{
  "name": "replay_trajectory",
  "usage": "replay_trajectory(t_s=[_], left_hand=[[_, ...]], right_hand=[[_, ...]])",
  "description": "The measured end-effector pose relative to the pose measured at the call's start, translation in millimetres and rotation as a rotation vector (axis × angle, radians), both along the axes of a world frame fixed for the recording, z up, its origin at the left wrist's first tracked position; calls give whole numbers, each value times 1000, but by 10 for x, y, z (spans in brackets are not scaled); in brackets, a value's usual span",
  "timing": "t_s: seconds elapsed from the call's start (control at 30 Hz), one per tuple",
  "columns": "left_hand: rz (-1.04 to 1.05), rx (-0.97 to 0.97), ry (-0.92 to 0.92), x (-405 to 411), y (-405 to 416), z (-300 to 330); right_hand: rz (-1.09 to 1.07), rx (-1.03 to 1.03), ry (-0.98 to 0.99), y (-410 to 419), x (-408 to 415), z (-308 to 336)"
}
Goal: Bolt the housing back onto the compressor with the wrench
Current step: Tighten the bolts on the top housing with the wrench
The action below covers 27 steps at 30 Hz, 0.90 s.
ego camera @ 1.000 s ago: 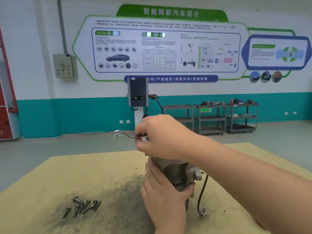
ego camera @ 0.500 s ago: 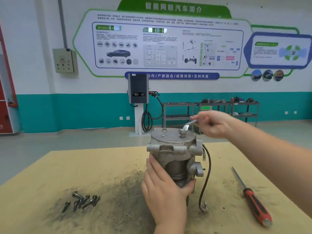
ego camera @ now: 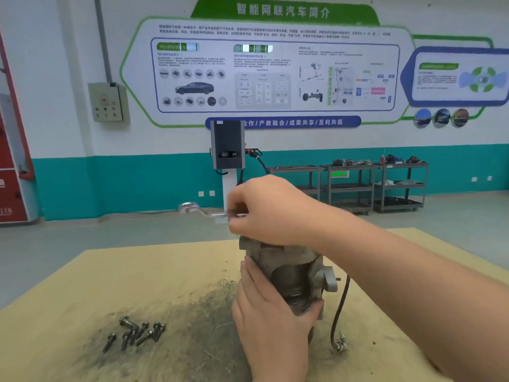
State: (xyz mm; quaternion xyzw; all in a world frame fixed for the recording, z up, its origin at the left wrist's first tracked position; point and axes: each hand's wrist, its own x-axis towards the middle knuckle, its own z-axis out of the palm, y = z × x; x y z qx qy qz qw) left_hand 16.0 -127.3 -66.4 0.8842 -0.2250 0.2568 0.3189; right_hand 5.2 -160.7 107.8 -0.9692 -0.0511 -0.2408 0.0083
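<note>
Head view: compressor (ego camera: pixel 292 282) stands upright about mid-table, nearer the right edge than the left, on the tan table (ego camera: pixel 137 274). Housing (ego camera: pixel 275 250) sits on top of it, mostly hidden under the right hand. Left hand (ego camera: pixel 271 321) wraps the compressor body from the near side, fingers curled round its left flank, thumb across the front lower part; grip clamped on the compressor. Right hand (ego camera: pixel 271 209) is over the housing top, fingers pinched together on the handle of the wrench (ego camera: pixel 205 212); grip clamped on the wrench. Wrench lies roughly level, ring end sticking out to the left past the housing, blurred. The other end is hidden under the hand, so cannot tell if it is seated on a bolt. Black cable (ego camera: pixel 340 310) hangs down the compressor's right side, its metal end resting on the table. Loose bolts (ego camera: pixel 137 330) lie in a small pile toward the near left corner, on a dark grimy patch, well apart from the compressor. Behind the table: charging post (ego camera: pixel 227 144), metal shelf carts (ego camera: pixel 349 186) along the teal-banded wall, big wall poster (ego camera: pixel 275 70), grey control box (ego camera: pixel 107 102).
</note>
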Motion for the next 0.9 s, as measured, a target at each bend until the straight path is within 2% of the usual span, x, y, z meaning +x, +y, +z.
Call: replay_trajectory(t_s=[0.07,0.13,0.23,0.3,0.4,0.43,0.5,0.57,0.6,0.63,0.7,0.73,0.8,0.83,0.9], left_hand=[[3,28,3,-6,4,5],[11,43,5,-1,13,-1],[12,38,-7,14,18,-22],[13,31,-19,13,14,-30],[25,7,-39,4,21,-32],[26,-1,-44,2,23,-32],[25,-13,-42,0,19,-37],[24,-17,-27,-10,1,-45],[20,-20,-23,-15,-7,-49],[18,-23,-21,-19,-10,-50],[19,-20,-19,-21,-7,-43],[20,-18,-15,-21,-3,-36],[16,-18,-6,-16,1,-20],[11,-20,-2,-14,0,-13],[8,-18,8,-4,-5,-4]], right_hand=[[-142,112,249,-72,441,206],[-250,404,476,-259,750,368],[-300,881,584,-647,852,395],[-282,1292,498,-932,702,302],[-192,1930,218,-1344,281,90],[-120,2089,123,-1421,116,-2],[44,2231,-67,-1420,-184,-226],[207,2145,-281,-1267,-407,-459],[260,2028,-428,-1150,-482,-587],[295,1828,-573,-998,-553,-707],[257,1181,-786,-689,-656,-821],[243,810,-801,-560,-671,-802],[198,238,-610,-336,-570,-603],[137,82,-471,-225,-450,-448],[7,-84,-181,-45,-113,-149]])
